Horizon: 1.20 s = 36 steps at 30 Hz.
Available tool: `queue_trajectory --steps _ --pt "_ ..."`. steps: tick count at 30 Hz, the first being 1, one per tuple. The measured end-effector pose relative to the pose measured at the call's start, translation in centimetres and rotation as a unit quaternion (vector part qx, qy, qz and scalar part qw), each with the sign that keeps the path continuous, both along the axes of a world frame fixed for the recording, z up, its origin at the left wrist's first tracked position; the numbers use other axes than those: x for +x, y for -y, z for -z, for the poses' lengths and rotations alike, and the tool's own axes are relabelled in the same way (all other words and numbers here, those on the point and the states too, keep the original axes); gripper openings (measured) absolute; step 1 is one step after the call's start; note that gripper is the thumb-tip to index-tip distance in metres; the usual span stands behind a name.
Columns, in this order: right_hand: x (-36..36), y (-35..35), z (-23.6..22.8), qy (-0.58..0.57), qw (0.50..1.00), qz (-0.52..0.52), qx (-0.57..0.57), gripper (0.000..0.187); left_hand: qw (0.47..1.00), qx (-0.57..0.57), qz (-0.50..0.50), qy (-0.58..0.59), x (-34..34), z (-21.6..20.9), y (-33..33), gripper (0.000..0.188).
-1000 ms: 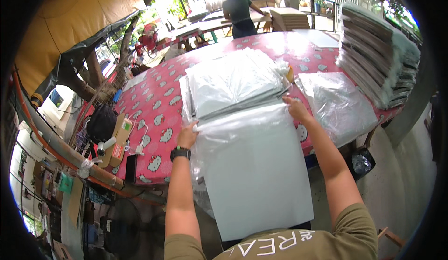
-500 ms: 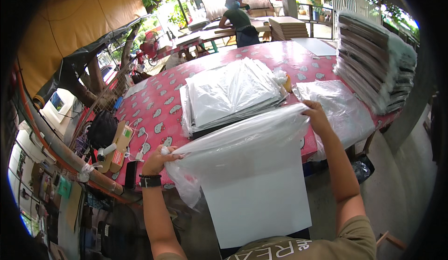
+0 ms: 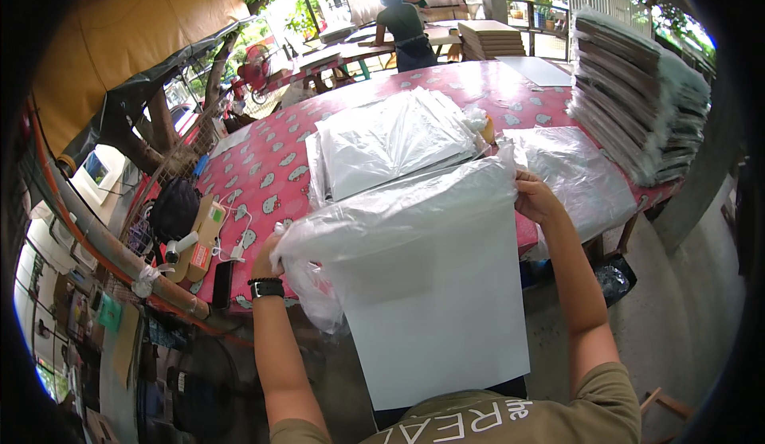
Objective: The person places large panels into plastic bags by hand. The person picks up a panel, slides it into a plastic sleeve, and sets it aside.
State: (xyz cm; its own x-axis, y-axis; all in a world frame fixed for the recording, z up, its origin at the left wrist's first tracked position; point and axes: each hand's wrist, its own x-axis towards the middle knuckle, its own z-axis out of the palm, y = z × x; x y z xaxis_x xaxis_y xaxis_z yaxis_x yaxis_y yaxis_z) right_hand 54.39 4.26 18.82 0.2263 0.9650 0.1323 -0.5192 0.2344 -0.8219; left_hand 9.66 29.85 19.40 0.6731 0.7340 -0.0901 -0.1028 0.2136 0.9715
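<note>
A large white board (image 3: 438,316) stands out from the table's near edge toward my body. Clear plastic bag film (image 3: 398,209) is draped over its far end, bunched at both sides. My left hand (image 3: 266,258) grips the film's left corner, its fingers partly hidden behind the folds. At the right edge, my right hand (image 3: 537,197) pinches the film, with a loose crest of it rising just above the fingers. Right behind the film lies a pile of white sheets in clear plastic (image 3: 398,141).
A pink patterned cloth covers the table (image 3: 263,173). Flat plastic bags (image 3: 570,177) lie at its right, beside a tall stack of wrapped panels (image 3: 621,101). A phone (image 3: 223,285), a carton (image 3: 203,237) and a white cable are at the left. A person (image 3: 402,34) works at a far table.
The film's far edge has billowed up near my right hand, and its near edge looks looser. My left hand has shifted slightly away from me and is more covered by film.
</note>
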Motion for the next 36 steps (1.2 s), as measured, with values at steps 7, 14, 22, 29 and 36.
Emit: queue_trajectory --steps 7,14,22,29,36 --pt "-0.9 0.8 4.4 -0.024 0.999 0.012 -0.034 0.027 0.993 -0.104 -0.035 -0.036 -1.9 7.7 0.2 0.020" --pt "-3.5 8.7 13.0 0.054 0.981 0.066 -0.172 0.028 0.991 -0.099 0.039 -0.080 -5.4 12.8 10.4 0.020" --pt "-9.3 19.6 17.1 0.018 0.937 0.057 -0.345 0.029 0.960 -0.234 -0.059 -0.144 -11.5 19.2 23.0 0.019" --pt "-12.4 25.8 19.8 0.024 0.913 0.075 -0.400 0.023 0.924 -0.353 -0.103 -0.106 -14.9 25.2 30.2 0.014" --pt "-14.0 30.7 21.1 0.100 0.888 -0.001 -0.449 0.021 0.924 -0.326 -0.057 -0.191 -14.5 24.5 32.4 0.021"
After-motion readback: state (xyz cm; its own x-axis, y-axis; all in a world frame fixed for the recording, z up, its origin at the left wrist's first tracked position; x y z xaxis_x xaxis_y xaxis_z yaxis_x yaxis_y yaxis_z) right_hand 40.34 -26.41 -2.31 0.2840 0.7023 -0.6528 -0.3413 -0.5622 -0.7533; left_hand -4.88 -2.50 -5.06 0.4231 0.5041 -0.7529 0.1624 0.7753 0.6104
